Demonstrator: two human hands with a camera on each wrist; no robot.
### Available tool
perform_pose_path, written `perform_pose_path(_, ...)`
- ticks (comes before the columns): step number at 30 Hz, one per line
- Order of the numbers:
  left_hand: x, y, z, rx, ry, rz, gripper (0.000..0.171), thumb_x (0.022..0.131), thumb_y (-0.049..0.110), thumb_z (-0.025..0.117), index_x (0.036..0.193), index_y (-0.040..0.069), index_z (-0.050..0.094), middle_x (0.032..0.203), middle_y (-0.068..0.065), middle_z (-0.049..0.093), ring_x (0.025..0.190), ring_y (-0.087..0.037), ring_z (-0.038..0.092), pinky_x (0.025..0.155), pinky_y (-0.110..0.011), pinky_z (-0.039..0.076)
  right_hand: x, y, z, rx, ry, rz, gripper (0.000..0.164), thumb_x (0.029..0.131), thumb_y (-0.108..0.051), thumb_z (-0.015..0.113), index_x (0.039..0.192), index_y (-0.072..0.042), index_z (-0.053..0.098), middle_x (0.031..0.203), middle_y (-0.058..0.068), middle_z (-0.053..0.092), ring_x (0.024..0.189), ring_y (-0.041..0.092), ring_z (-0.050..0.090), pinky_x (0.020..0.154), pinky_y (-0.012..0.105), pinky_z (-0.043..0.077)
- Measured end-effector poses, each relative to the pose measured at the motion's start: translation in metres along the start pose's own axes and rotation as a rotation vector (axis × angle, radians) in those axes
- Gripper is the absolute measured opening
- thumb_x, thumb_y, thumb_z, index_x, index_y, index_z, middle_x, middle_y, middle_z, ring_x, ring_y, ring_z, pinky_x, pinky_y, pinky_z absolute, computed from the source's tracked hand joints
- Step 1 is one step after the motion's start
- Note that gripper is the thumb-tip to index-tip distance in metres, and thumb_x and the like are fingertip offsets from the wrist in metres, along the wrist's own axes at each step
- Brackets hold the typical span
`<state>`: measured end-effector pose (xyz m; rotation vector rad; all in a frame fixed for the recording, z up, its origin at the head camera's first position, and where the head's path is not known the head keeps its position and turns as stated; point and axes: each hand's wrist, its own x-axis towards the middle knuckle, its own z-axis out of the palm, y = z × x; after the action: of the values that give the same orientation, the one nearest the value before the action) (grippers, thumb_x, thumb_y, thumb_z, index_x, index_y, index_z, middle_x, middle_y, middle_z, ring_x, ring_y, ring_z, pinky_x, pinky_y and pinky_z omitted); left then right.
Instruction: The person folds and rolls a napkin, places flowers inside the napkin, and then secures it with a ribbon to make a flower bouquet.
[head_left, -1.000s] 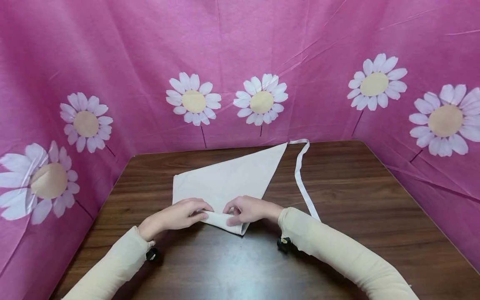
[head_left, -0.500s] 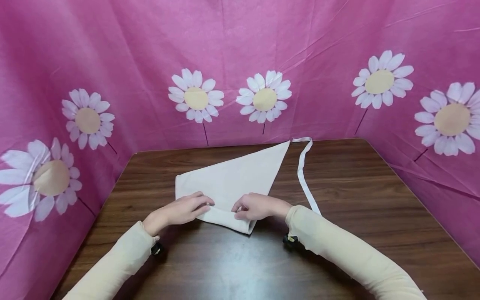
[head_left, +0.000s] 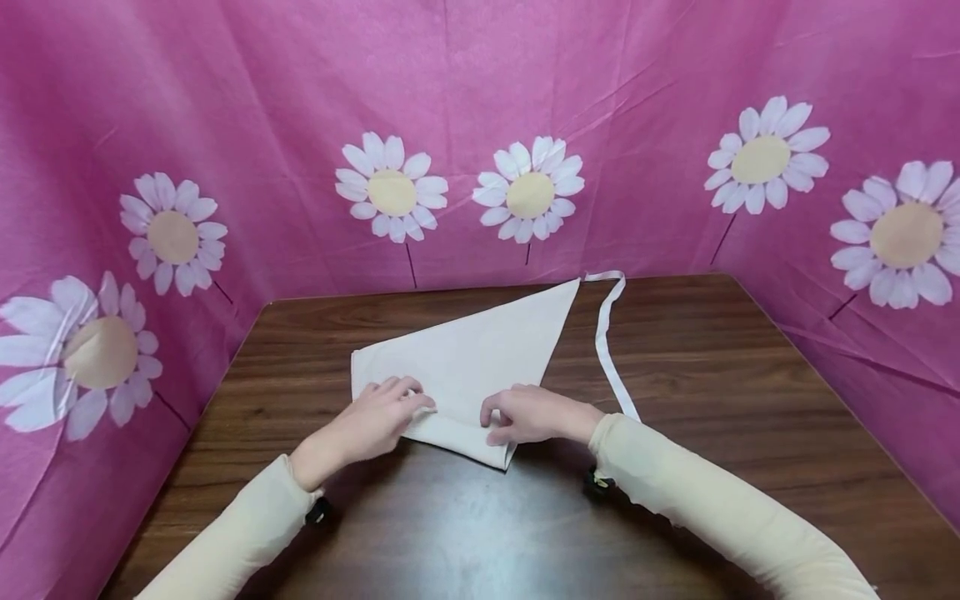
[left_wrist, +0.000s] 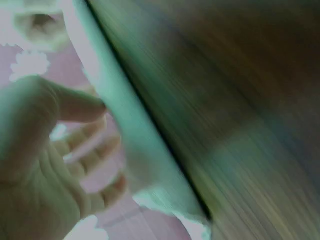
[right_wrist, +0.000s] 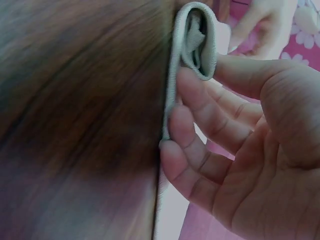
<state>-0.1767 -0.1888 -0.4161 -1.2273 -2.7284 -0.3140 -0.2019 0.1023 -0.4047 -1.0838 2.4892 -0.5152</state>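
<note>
A cream cloth apron [head_left: 465,342] lies folded on the table, its near edge turned into a flat roll [head_left: 457,437]. My left hand [head_left: 371,421] is at the roll's left part, fingers loosely bent over its top; in the blurred left wrist view its thumb [left_wrist: 82,106] touches the roll's edge and the fingertips are partly hidden. At the right end my right hand [head_left: 532,414] pinches the roll. The right wrist view shows thumb above and index finger under the open end of the roll [right_wrist: 197,42], with the layers inside visible.
A white tie [head_left: 609,350] trails from the apron's far right corner across the brown wooden table [head_left: 697,350]. Behind and at both sides hangs a pink curtain [head_left: 465,75] with printed daisies.
The roll's right end has shifted slightly right in view, partly as the camera moved. My left hand has risen, and its thumb moved from the roll's face to its upper edge.
</note>
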Motion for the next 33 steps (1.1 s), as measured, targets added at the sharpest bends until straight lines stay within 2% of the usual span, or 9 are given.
perform_pose_path(3, 0.005, 0.015, -0.001, -0.061, -0.072, 0.062, 0.029, 0.096, 0.017, 0.069, 0.125, 0.018, 0.066, 0.120, 0.001, 0.061, 0.113, -0.021, 0.056, 0.086, -0.049, 0.047, -0.001, 0.004, 0.002, -0.011, 0.009, -0.019, 0.017, 0.093, -0.024, 0.075, 0.108, -0.017, 0.070, 0.066, -0.010, 0.055, 0.062, 0.007, 0.048, 0.066, 0.028, 0.044)
perform_pose_path(5, 0.006, 0.021, -0.001, -0.086, -0.120, 0.072, 0.031, 0.096, 0.024, 0.071, 0.127, 0.019, 0.065, 0.122, 0.004, 0.061, 0.114, -0.018, 0.055, 0.088, -0.047, 0.047, -0.004, 0.005, 0.002, -0.014, 0.022, -0.049, 0.016, 0.093, -0.020, 0.076, 0.107, -0.015, 0.069, 0.067, -0.010, 0.055, 0.061, 0.006, 0.048, 0.066, 0.027, 0.045)
perform_pose_path(7, 0.007, 0.025, -0.001, -0.084, -0.136, 0.077, 0.035, 0.093, 0.024, 0.076, 0.126, 0.019, 0.065, 0.121, 0.004, 0.061, 0.113, -0.019, 0.056, 0.088, -0.045, 0.048, -0.008, 0.005, 0.002, -0.028, 0.049, -0.084, 0.016, 0.092, -0.017, 0.076, 0.106, -0.015, 0.070, 0.070, -0.012, 0.056, 0.063, 0.004, 0.049, 0.067, 0.026, 0.046)
perform_pose_path(13, 0.015, 0.023, 0.005, -0.070, -0.080, 0.110, 0.031, 0.090, 0.003, 0.074, 0.119, 0.014, 0.069, 0.114, 0.002, 0.067, 0.104, -0.021, 0.062, 0.088, -0.039, 0.052, -0.023, 0.003, -0.001, 0.004, 0.153, -0.151, 0.020, 0.090, -0.017, 0.078, 0.108, -0.013, 0.071, 0.086, -0.009, 0.062, 0.070, 0.000, 0.057, 0.074, 0.026, 0.049)
perform_pose_path(17, 0.017, 0.022, 0.008, -0.108, -0.069, 0.091, 0.029, 0.091, 0.001, 0.071, 0.118, 0.014, 0.071, 0.112, 0.002, 0.070, 0.102, -0.020, 0.064, 0.090, -0.038, 0.052, -0.032, 0.004, 0.002, 0.041, 0.164, -0.149, 0.033, 0.088, -0.026, 0.082, 0.115, -0.012, 0.069, 0.097, -0.005, 0.066, 0.081, 0.003, 0.062, 0.079, 0.028, 0.051)
perform_pose_path(21, 0.021, 0.024, 0.007, -0.166, -0.078, 0.063, 0.027, 0.092, 0.000, 0.070, 0.116, 0.013, 0.072, 0.110, 0.002, 0.070, 0.102, -0.020, 0.065, 0.091, -0.039, 0.051, -0.037, 0.004, 0.005, 0.027, 0.161, -0.133, 0.050, 0.083, -0.036, 0.085, 0.123, -0.012, 0.067, 0.104, -0.003, 0.068, 0.089, 0.008, 0.064, 0.082, 0.029, 0.052)
perform_pose_path(25, 0.026, 0.028, 0.008, -0.221, -0.096, 0.050, 0.024, 0.095, 0.003, 0.068, 0.115, 0.014, 0.073, 0.108, 0.004, 0.072, 0.100, -0.016, 0.065, 0.091, -0.039, 0.051, -0.040, 0.005, 0.008, 0.001, 0.159, -0.125, 0.058, 0.080, -0.041, 0.087, 0.125, -0.011, 0.066, 0.098, -0.005, 0.069, 0.083, 0.006, 0.062, 0.079, 0.028, 0.051)
perform_pose_path(29, 0.029, 0.033, 0.010, -0.248, -0.107, 0.055, 0.022, 0.096, 0.006, 0.068, 0.116, 0.014, 0.072, 0.107, 0.005, 0.072, 0.098, -0.011, 0.066, 0.091, -0.038, 0.051, -0.042, 0.007, 0.009, -0.018, 0.153, -0.131, 0.054, 0.080, -0.040, 0.087, 0.121, -0.011, 0.068, 0.089, -0.008, 0.067, 0.074, 0.004, 0.059, 0.074, 0.027, 0.051)
perform_pose_path(33, 0.029, 0.036, 0.009, -0.266, -0.123, 0.054, 0.022, 0.096, 0.005, 0.068, 0.116, 0.014, 0.072, 0.107, 0.005, 0.072, 0.099, -0.010, 0.066, 0.092, -0.037, 0.051, -0.046, 0.008, 0.010, -0.036, 0.136, -0.131, 0.050, 0.081, -0.042, 0.086, 0.117, -0.013, 0.069, 0.089, -0.009, 0.067, 0.073, 0.002, 0.059, 0.073, 0.027, 0.051)
